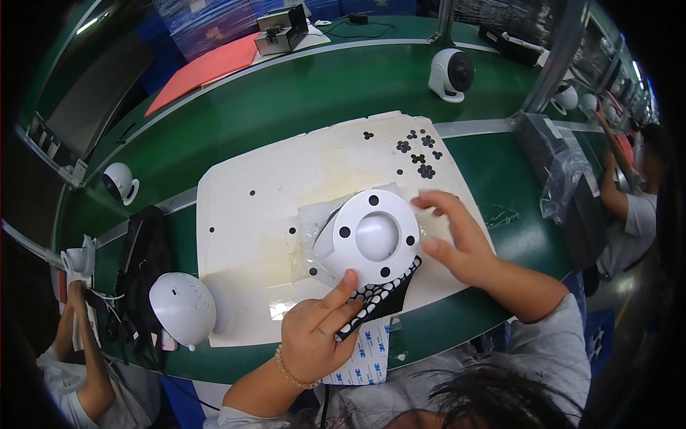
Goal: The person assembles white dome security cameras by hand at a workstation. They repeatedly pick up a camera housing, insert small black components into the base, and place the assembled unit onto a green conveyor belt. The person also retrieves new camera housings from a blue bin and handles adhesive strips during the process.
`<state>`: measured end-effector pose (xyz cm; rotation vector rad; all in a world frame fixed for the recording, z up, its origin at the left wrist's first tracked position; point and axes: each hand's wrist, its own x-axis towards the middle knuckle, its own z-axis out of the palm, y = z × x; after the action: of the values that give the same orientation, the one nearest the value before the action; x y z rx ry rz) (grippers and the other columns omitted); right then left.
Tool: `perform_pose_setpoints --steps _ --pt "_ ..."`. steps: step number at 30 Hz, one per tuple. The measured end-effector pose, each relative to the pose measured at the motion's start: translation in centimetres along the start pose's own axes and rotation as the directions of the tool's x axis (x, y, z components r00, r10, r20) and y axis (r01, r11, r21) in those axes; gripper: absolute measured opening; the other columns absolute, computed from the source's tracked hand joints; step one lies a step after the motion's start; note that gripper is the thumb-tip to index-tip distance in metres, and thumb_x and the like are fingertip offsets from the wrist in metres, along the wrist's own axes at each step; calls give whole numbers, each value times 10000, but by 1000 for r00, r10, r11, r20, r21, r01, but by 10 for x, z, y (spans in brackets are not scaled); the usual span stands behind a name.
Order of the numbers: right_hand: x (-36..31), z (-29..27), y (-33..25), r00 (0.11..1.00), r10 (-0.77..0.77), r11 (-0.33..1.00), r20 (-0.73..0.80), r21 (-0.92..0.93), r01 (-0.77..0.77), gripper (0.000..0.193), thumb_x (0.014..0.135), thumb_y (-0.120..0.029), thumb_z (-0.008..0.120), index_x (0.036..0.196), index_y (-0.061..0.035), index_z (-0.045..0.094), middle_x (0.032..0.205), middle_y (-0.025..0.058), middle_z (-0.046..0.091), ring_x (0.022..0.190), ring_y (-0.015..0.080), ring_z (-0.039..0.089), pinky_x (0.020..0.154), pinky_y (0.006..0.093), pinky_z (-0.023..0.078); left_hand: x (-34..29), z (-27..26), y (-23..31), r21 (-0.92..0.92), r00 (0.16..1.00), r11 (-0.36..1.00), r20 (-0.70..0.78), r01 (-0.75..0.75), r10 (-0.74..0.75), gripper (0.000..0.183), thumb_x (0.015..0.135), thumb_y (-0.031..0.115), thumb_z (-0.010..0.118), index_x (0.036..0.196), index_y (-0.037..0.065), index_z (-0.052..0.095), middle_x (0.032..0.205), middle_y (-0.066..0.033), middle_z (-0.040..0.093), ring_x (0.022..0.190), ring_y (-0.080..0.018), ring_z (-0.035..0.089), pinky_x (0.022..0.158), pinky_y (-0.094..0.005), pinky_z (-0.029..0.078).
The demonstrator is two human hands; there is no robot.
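Observation:
A white security camera (332, 247) lies on the work mat with its ring-shaped base (356, 260) facing up. Several black round pads sit spaced around that ring. My left hand (318, 330) grips a black-and-white sheet of round adhesive pads (375, 304), partly bent, at the near side of the base; one fingertip points at the ring's near edge. To the right of the ring, my right hand (461, 243) has its thumb and fingers apart, with nothing visible between them. Backing paper with blue print (368, 357) lies under the left hand at the table edge.
Loose black pads (426, 171) are scattered on the cream mat (243, 286). A white dome housing (182, 307) stands left. More cameras (451, 75) (120, 182) are on the green table. A grey box with plastic wrap (554, 154) is right. Co-workers (632, 193) work at both sides.

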<state>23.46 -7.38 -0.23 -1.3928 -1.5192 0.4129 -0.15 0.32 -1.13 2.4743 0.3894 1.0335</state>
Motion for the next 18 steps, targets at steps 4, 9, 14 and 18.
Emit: perform_pose_setpoints --steps 4,9,14,18 --pt "20 3 -6 826 394 647 404 516 -561 260 823 -233 586 966 -16 570 929 52 592 844 108 557 738 243 430 3 -4 -1 -38 999 998 10 -43 43 272 538 20 642 810 33 635 1173 -123 553 528 -170 522 489 -248 417" --pt "75 -13 21 870 474 535 134 741 -406 210 824 -228 574 942 -54 581 836 30 606 753 94 572 657 241 466 3 -12 -2 -63 976 975 28 -212 214 212 603 28 647 811 15 610 1107 -134 583 633 -198 584 529 -272 452" --pt "145 -11 106 944 -144 810 -296 -583 -59 188 831 -135 514 969 -29 584 911 90 604 799 221 594 717 317 483 7 -7 1 -126 953 946 10 -300 303 156 680 33 612 834 13 599 1055 -122 603 747 -203 620 594 -277 482" --pt "165 -22 174 981 -162 428 -105 -903 -26 231 773 -81 484 967 -38 602 992 91 571 981 257 517 815 340 443 2 -4 -6 -106 935 932 33 -348 353 145 715 52 617 850 20 571 1072 -118 592 762 -189 600 628 -276 479"
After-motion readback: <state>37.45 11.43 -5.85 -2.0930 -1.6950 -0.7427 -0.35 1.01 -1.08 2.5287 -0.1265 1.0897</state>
